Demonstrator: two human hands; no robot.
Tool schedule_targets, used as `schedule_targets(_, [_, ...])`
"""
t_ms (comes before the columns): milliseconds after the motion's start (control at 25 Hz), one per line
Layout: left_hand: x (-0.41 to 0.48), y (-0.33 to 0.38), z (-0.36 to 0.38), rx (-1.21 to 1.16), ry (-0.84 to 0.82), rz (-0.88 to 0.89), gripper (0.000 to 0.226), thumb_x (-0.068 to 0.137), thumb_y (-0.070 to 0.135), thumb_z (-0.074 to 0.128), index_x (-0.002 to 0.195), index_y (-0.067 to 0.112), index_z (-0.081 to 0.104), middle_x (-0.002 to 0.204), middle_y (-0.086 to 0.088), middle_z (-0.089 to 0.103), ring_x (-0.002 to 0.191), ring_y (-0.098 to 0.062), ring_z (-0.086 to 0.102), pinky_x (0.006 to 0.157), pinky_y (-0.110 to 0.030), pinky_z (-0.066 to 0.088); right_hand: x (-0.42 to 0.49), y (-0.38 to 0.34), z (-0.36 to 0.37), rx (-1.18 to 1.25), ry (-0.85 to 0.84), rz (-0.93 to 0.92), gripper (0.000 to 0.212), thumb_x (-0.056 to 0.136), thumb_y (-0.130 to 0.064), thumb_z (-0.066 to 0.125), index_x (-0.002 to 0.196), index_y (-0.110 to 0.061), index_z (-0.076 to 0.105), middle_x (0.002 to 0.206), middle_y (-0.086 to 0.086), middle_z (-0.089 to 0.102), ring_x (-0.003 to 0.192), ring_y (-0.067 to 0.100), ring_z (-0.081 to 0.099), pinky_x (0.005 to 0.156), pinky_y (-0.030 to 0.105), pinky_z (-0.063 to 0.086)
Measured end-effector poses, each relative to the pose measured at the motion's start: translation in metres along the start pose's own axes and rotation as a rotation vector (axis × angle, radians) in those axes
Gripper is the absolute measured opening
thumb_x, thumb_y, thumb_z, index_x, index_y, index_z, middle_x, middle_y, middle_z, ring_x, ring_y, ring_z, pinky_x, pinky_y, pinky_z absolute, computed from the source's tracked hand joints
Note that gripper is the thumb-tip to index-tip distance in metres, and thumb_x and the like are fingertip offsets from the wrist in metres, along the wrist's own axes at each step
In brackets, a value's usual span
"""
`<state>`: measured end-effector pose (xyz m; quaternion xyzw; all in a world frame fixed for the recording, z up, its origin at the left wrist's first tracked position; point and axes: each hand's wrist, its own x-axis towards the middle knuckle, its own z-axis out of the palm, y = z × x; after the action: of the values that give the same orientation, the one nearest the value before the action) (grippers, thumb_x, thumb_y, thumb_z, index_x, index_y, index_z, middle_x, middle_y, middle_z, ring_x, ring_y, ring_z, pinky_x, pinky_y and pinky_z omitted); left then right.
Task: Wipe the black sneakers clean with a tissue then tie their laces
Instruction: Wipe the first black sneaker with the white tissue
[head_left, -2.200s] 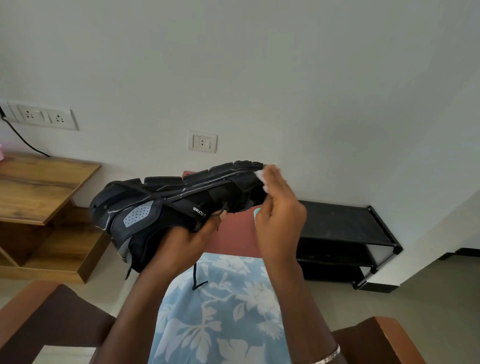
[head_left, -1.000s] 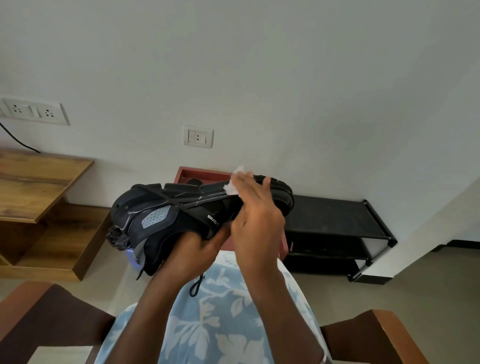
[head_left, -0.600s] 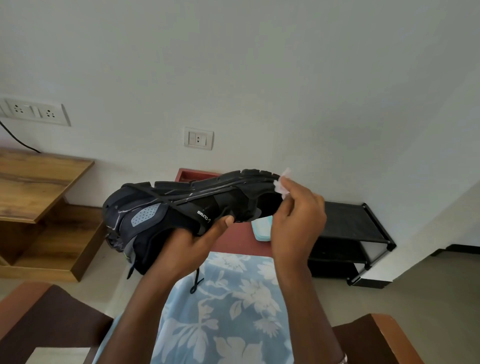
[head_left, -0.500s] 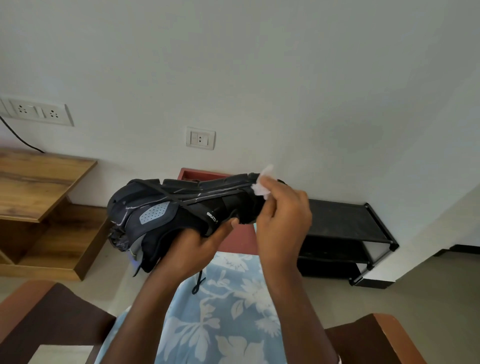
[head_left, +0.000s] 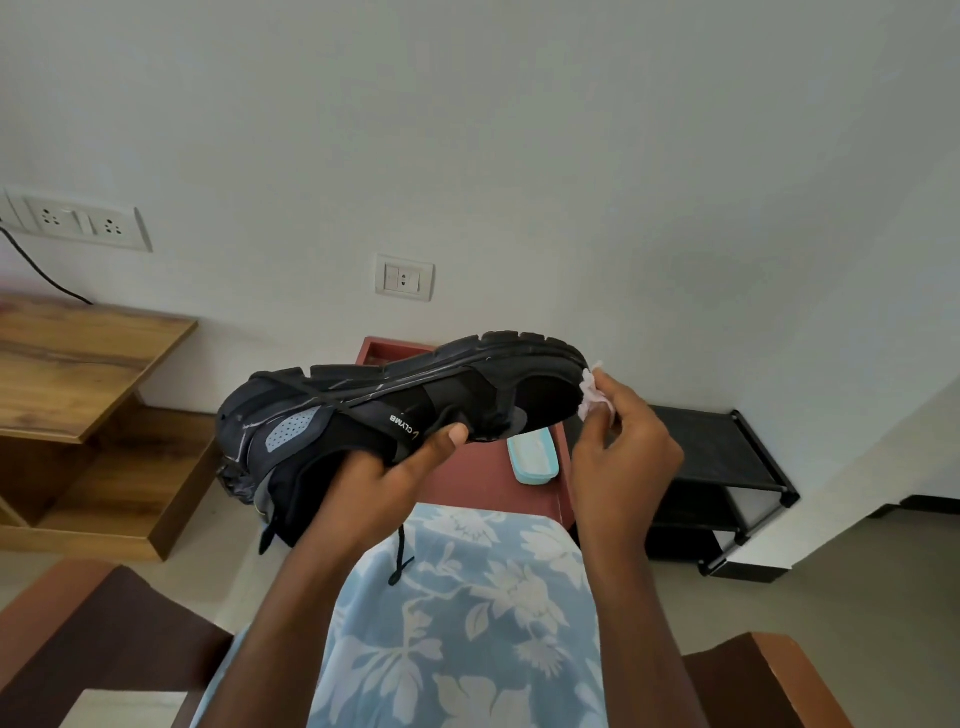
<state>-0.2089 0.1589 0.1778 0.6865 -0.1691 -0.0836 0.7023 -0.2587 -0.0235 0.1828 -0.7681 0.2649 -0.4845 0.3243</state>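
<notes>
Seated person, one black sneaker (head_left: 395, 410) held up in the air over the lap, well clear of the floor. It is turned sole upward and away, toe to the right, heel to the left.

Left hand (head_left: 384, 478): wrapped under the shoe's collar and midfoot, thumb pressed on the side panel by the white lettering. A firm carrying grip.

Right hand (head_left: 623, 457): fingers bunched round a small crumpled tissue (head_left: 592, 397), pinching it against the very tip of the toe where upper meets sole.

Judgement on progress: wiping is under way on this shoe, at the toe end. Pale scuff lines show along the sole edge and heel (dirt or wear, cannot tell which), so the side likely needs more passes. One lace (head_left: 400, 558) dangles loose below the left hand, so tying is not yet done. The second sneaker is not in view; its state cannot be told. Roughly early to middle of the task, by my reading.

Surroundings: blue floral cloth (head_left: 467, 597) over the lap; a red low table (head_left: 493, 483) ahead with a pale teal case (head_left: 532, 457) on it; black shoe rack (head_left: 727, 457) to the right against the wall; wooden shelf (head_left: 78, 364) to the left.
</notes>
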Motion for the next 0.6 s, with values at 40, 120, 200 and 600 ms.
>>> schedule_targets(40, [0.000, 0.001, 0.001, 0.009, -0.011, 0.007, 0.026, 0.082, 0.037, 0.076, 0.093, 0.060, 0.070, 0.109, 0.034, 0.069, 0.114, 0.010, 0.059, 0.105, -0.023, 0.042, 0.000, -0.004, 0.001, 0.000, 0.021, -0.015, 0.031, 0.097, 0.001, 0.057, 0.119, -0.012, 0.074, 0.108, 0.004, 0.075, 0.095, 0.008, 0.068, 0.080, -0.003, 0.042])
schedule_targets(120, [-0.002, 0.002, 0.003, 0.071, -0.037, 0.035, 0.027, 0.081, 0.041, 0.072, 0.104, 0.054, 0.066, 0.110, 0.036, 0.067, 0.112, 0.020, 0.054, 0.100, -0.011, 0.039, -0.002, -0.017, 0.006, -0.009, 0.044, -0.098, 0.030, 0.095, 0.002, 0.057, 0.113, -0.012, 0.077, 0.103, 0.005, 0.076, 0.092, 0.011, 0.067, 0.081, -0.002, 0.041])
schedule_targets(200, [-0.004, 0.002, 0.008, 0.132, -0.057, 0.065, 0.034, 0.082, 0.044, 0.070, 0.115, 0.047, 0.063, 0.117, 0.035, 0.062, 0.113, 0.023, 0.049, 0.095, -0.001, 0.036, -0.008, -0.034, 0.010, -0.006, 0.026, -0.239, 0.030, 0.093, -0.003, 0.052, 0.106, -0.012, 0.078, 0.102, 0.001, 0.077, 0.096, 0.014, 0.067, 0.087, 0.008, 0.046])
schedule_targets(600, [-0.003, -0.001, 0.006, 0.067, -0.026, 0.080, 0.028, 0.083, 0.035, 0.073, 0.105, 0.052, 0.065, 0.112, 0.038, 0.066, 0.114, 0.016, 0.055, 0.101, -0.017, 0.041, 0.008, 0.000, -0.006, -0.046, 0.047, 0.006, 0.029, 0.096, 0.002, 0.057, 0.110, -0.012, 0.077, 0.100, 0.005, 0.077, 0.087, 0.021, 0.074, 0.078, 0.030, 0.059])
